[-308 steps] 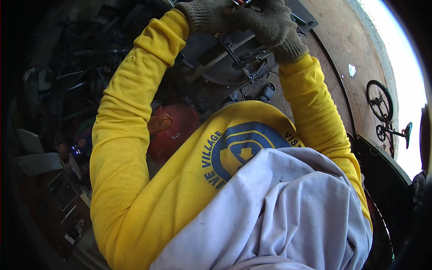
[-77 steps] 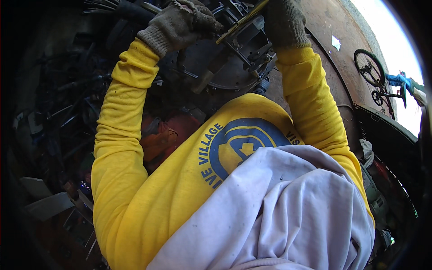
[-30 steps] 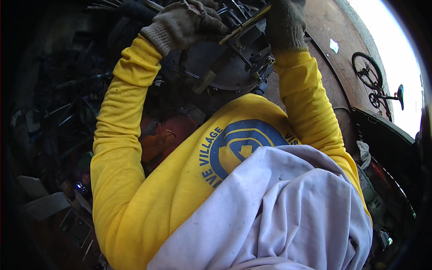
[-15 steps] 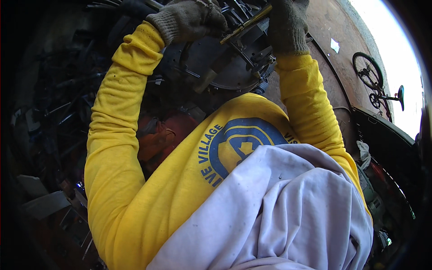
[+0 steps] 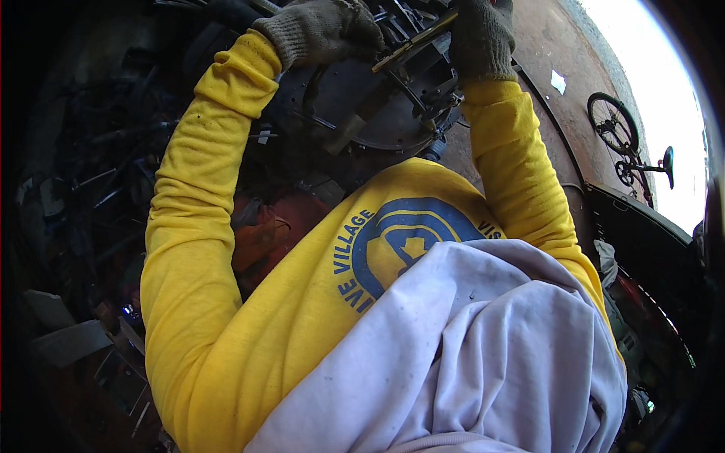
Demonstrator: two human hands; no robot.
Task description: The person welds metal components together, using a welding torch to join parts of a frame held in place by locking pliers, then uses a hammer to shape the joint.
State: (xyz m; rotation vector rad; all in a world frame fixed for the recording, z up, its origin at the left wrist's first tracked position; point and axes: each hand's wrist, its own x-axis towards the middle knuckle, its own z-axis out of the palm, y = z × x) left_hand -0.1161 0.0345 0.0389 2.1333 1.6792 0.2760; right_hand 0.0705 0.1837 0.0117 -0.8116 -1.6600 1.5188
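Observation:
Both of my hands wear grey-brown knit gloves and reach to the top of the view. My left hand [image 5: 321, 32] is curled closed at the left of a dark metal machine or stand; what lies in its fingers is hidden. A thin yellowish bar [image 5: 411, 44] slants up between my hands over the metalwork. Its upper end meets my right hand [image 5: 483, 41], whose fingers are hidden or cut off by the top edge. Below the bar lies a round dark metal plate [image 5: 389, 128], with rods and brackets on it and a wooden-looking handle [image 5: 346, 136] across it.
A bicycle [image 5: 623, 132] is on the reddish ground at the right. A white scrap [image 5: 558, 81] lies near it. Dark clutter of metal pieces fills the left, with pale flat pieces [image 5: 72, 343] lower down. An orange-red object [image 5: 260, 238] sits beneath my left arm.
The view has shifted slightly, and my hands sit a little differently in it. Both stay at the same metalwork, and the bar keeps nearly the same slant.

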